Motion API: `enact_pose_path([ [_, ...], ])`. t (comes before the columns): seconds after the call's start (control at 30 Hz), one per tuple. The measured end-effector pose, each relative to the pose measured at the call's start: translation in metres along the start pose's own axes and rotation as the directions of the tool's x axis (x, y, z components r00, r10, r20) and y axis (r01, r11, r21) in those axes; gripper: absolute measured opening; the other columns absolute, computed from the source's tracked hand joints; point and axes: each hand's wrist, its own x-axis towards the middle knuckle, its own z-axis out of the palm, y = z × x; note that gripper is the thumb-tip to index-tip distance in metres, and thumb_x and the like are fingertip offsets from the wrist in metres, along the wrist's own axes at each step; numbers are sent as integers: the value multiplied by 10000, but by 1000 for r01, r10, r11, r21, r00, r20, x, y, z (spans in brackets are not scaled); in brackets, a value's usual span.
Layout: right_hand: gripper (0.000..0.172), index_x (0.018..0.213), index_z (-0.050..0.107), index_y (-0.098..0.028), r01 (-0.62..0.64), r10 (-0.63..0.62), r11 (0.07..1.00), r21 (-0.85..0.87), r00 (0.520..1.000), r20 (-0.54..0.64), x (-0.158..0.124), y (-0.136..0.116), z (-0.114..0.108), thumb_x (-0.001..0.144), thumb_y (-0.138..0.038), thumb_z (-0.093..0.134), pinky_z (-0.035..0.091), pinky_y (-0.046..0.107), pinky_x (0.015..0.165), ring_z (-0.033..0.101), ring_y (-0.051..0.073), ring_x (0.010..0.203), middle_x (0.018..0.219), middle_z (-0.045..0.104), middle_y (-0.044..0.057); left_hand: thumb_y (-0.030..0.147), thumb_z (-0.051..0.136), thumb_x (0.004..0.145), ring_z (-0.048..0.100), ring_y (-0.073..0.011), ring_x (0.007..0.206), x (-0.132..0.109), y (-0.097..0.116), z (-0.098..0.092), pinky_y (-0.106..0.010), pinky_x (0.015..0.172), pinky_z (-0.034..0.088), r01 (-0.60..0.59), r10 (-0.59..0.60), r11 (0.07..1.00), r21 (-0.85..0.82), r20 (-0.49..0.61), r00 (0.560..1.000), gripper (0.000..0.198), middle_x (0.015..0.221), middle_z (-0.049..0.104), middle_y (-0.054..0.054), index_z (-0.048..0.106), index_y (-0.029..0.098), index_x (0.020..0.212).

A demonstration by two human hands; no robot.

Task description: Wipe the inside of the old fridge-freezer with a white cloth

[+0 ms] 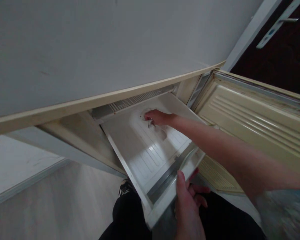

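Note:
A shallow white drawer (145,160) is pulled out of an open cream-coloured fridge compartment. My left hand (188,200) holds the drawer's front edge from below, its thumb against the outer face and its fingers curled underneath. Over the far part of the drawer's ribbed floor, my right hand (157,117) reaches in from the right with its fingers pinched together. A small pale, crumpled-looking thing (152,124) shows at the fingertips, too blurred to name.
To the right stands the open fridge door (255,116) with its ribbed inner panel. Above the drawer is the grey upper front (110,46). A dark door (282,56) with a metal handle is at the upper right. My legs are below, over a pale floor (65,200).

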Motion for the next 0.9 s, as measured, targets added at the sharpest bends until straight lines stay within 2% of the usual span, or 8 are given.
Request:
enact_pose_path([
  [0.1, 321, 1035, 761, -62, 67, -81, 996, 66, 971, 227, -35, -8, 7, 745, 53, 686, 462, 219, 822, 662, 154, 902, 989, 752, 75, 796, 586, 824, 656, -151, 710, 1, 0, -2, -196, 496, 383, -11, 11, 1000, 3, 29, 1000, 783, 1344, 643, -191, 666, 122, 1214],
  [0.23, 255, 857, 779, -104, 109, -192, 977, 184, 827, 529, -88, -20, 28, 665, 57, 730, 429, 205, 714, 604, 113, 731, 799, 722, 2, 755, 543, 877, 658, -151, 699, 1, 1, -1, -194, 487, 374, -28, 28, 999, 20, 32, 999, 718, 1345, 638, -203, 679, 113, 1167],
  [0.37, 250, 764, 766, -129, 135, -181, 983, 121, 730, 659, -108, -24, 20, 655, 85, 694, 433, 219, 672, 581, 119, 674, 738, 699, -13, 749, 529, 888, 650, -155, 684, 0, 2, 1, -208, 491, 373, -25, 25, 1000, 15, 16, 1000, 711, 1317, 650, -200, 629, 117, 1197],
  [0.43, 205, 798, 774, -122, 158, -90, 985, -69, 811, 578, -100, -21, -2, 728, 47, 681, 468, 254, 732, 628, 159, 760, 820, 733, 43, 757, 523, 885, 636, -149, 672, -1, 2, 1, -211, 498, 371, -14, 15, 1000, 15, -13, 1000, 726, 1272, 669, -207, 613, 104, 1190],
  [0.5, 209, 918, 781, -110, 115, -7, 950, -291, 938, 346, -83, -12, -25, 828, 3, 629, 499, 307, 857, 666, 221, 943, 1005, 748, 123, 786, 547, 853, 624, -145, 659, 0, 1, 1, -212, 499, 369, -12, 12, 1000, 16, -19, 1000, 762, 1236, 683, -209, 625, 94, 1160],
  [0.57, 328, 1143, 745, -100, 15, 32, 909, -416, 994, 105, -61, 0, -39, 896, -10, 549, 485, 386, 1011, 619, 290, 1191, 1298, 664, 193, 820, 595, 799, 625, -146, 661, 2, -1, -1, -209, 490, 361, -12, 12, 1000, 12, 5, 1000, 800, 1233, 686, -208, 662, 90, 1121],
  [0.7, 541, 1506, 504, -112, -164, 140, 934, -316, 986, -95, -17, 33, -28, 966, -88, 516, 387, 426, 1186, 410, 318, 1473, 1623, 358, 206, 867, 644, 712, 627, -144, 644, 6, -3, -5, -203, 472, 337, -8, 8, 1000, 6, 53, 999, 855, 1206, 698, -210, 744, 79, 1028],
  [0.9, 467, 1389, 604, -99, -216, 201, 961, -172, 975, -99, 7, 58, -3, 945, -39, 473, 444, 351, 1082, 580, 261, 1303, 1429, 588, 198, 911, 659, 640, 596, -136, 620, 4, -1, -3, -208, 479, 333, 22, -23, 1000, 22, 30, 999, 929, 1101, 726, -194, 754, 71, 1025],
])
